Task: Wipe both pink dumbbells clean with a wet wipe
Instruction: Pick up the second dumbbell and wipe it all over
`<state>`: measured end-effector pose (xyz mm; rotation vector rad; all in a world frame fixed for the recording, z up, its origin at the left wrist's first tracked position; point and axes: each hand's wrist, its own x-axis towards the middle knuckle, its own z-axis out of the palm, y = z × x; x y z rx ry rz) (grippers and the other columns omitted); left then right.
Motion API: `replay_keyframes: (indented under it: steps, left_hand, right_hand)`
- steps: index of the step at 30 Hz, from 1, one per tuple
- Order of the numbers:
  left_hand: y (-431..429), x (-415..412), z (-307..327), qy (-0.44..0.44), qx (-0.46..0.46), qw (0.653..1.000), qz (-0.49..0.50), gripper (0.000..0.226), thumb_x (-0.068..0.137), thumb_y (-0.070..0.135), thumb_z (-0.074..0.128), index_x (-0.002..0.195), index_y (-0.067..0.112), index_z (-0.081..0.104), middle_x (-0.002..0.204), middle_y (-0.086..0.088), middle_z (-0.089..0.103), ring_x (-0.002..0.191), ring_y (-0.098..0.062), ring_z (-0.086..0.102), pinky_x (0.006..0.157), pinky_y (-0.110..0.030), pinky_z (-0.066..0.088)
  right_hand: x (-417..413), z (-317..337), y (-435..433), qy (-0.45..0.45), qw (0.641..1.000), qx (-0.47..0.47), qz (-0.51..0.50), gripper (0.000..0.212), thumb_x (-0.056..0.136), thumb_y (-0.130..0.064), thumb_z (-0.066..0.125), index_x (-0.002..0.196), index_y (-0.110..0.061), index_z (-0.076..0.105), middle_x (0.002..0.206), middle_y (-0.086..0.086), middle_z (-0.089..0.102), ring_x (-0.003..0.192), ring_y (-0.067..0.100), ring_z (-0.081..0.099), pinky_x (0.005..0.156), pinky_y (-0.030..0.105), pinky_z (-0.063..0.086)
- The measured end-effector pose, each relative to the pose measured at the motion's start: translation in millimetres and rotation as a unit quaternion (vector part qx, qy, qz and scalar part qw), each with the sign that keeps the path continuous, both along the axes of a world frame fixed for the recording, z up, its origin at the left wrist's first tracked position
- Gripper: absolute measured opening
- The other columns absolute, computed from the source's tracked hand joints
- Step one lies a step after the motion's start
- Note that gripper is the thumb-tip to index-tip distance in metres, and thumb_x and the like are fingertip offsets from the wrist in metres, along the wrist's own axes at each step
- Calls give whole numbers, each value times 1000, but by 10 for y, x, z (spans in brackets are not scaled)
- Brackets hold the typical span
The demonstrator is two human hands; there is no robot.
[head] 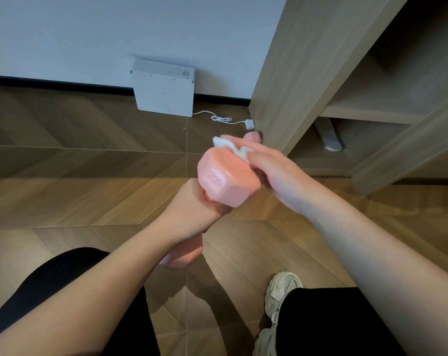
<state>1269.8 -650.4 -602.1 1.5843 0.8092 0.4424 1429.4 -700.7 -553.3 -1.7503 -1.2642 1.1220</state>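
Observation:
My left hand grips the handle of a pink dumbbell, holding it upright above the floor. Its upper hexagonal head faces me and bears raised lettering. The lower head shows blurred under my left wrist. My right hand holds a crumpled white wet wipe against the top of the upper head, thumb and fingers wrapped over it. Only this one dumbbell is in view.
A wooden herringbone floor lies below. A white flat device leans on the wall, its cable and plug trailing right. A wooden shelf unit stands at the right. My black-trousered knees and a pale sneaker are at the bottom.

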Motion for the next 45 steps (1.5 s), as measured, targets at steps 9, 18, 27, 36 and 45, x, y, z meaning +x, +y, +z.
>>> replay_keyframes:
  steps: [9,18,27,36,45]
  left_hand:
    - [-4,-24,-55,63,63,996,22,41,69,36,61,79,-4,59,69,-16,60,64,-16,44,58,-38,43]
    - [17,6,-51,38,-128,986,95,4,80,5,60,80,1,61,47,-5,39,36,-17,30,41,-25,24]
    - [8,-2,-1,-1,-176,984,35,26,79,-5,55,62,11,44,45,-2,30,39,-16,23,45,-28,18]
    - [-13,10,-42,72,-171,983,2,11,80,0,60,78,7,52,48,-4,37,39,-16,28,43,-25,23]
    - [159,-21,-19,-98,-393,905,128,18,87,6,56,73,16,48,44,3,37,33,-10,32,37,-20,34]
  right_hand:
    - [-113,167,-30,-63,993,93,22,42,101,-3,40,121,-25,69,97,-39,64,107,-18,53,93,9,40]
    - [-135,98,-192,-129,973,172,82,54,96,2,36,130,-37,51,138,-23,50,141,-1,32,122,46,17]
    - [61,40,-99,-112,992,50,15,46,102,-6,37,130,-30,63,85,-9,63,76,1,51,74,16,44]
    - [-61,137,-95,-71,990,79,97,50,100,-1,34,121,-36,62,118,-39,57,124,-17,43,118,25,23]
    - [33,58,-119,-54,995,75,34,48,95,0,40,116,-34,66,86,-28,63,93,7,54,92,19,38]
